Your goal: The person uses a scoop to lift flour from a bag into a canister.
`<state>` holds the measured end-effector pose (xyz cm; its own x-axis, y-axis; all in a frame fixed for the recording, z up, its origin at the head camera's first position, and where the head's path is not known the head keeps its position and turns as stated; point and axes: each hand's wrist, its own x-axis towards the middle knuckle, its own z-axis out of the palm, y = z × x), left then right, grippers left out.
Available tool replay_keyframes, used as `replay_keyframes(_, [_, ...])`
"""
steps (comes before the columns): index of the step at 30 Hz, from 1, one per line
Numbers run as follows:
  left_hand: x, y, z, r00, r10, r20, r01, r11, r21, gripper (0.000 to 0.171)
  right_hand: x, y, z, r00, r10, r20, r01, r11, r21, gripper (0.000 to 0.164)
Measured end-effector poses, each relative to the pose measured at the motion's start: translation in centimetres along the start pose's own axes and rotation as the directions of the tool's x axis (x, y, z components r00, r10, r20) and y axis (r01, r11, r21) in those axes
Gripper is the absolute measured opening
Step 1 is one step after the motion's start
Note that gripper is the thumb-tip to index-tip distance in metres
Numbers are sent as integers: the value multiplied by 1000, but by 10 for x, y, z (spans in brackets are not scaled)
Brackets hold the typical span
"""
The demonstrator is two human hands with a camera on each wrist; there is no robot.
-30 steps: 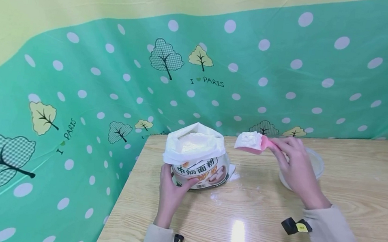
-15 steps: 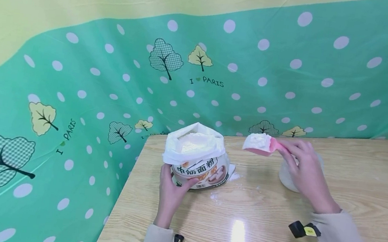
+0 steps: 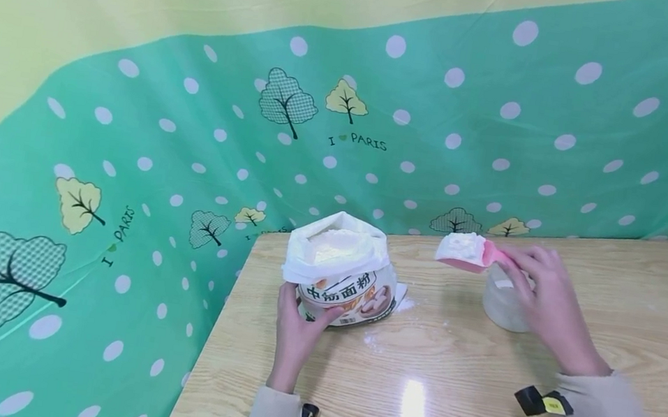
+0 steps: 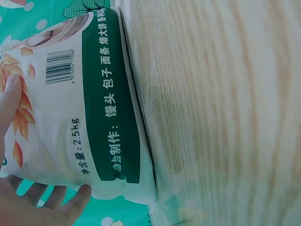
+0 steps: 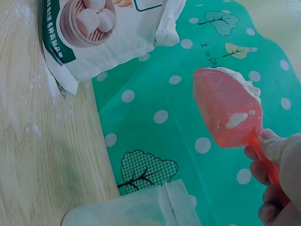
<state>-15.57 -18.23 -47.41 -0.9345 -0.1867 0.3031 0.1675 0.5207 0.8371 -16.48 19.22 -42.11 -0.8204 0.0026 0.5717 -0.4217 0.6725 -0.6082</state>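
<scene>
An open bag of flour, its top folded outward, stands at the left of the table with flour showing inside. The left hand grips its near left side, thumb on the printed front and fingers against the side, as the left wrist view shows. A pink scoop heaped with white flour is in the right hand, fingers wrapped around the handle. The scoop is raised above the table, level, between the bag and a translucent tub. Part of the tub is hidden behind the right hand.
Spilled flour dusts the wooden table beside the bag. A green dotted cloth with printed trees hangs behind the table and along its left side. In the right wrist view the tub shows its ridged rim.
The right hand has carried the loaded scoop to the right, away from the bag and towards the tub. The left hand and the bag have stayed in place.
</scene>
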Motion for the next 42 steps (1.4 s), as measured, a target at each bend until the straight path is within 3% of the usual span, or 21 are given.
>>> replay_keyframes(12, [1,0,0,1000,-22,8,21,1000,14,99,-5,9,-15,999,38,15,-38,999,-19,28])
replay_keyframes(28, [1,2,0,1000,-12,4,12,1000,-11,97,-14,23,-23,999,30,-16,-30,999,-22,27])
replay_keyframes(42, [0,3,0,999,-42,15,42,999,-4,101,-24,31,-32,994,104,18,-103,993,-63,32])
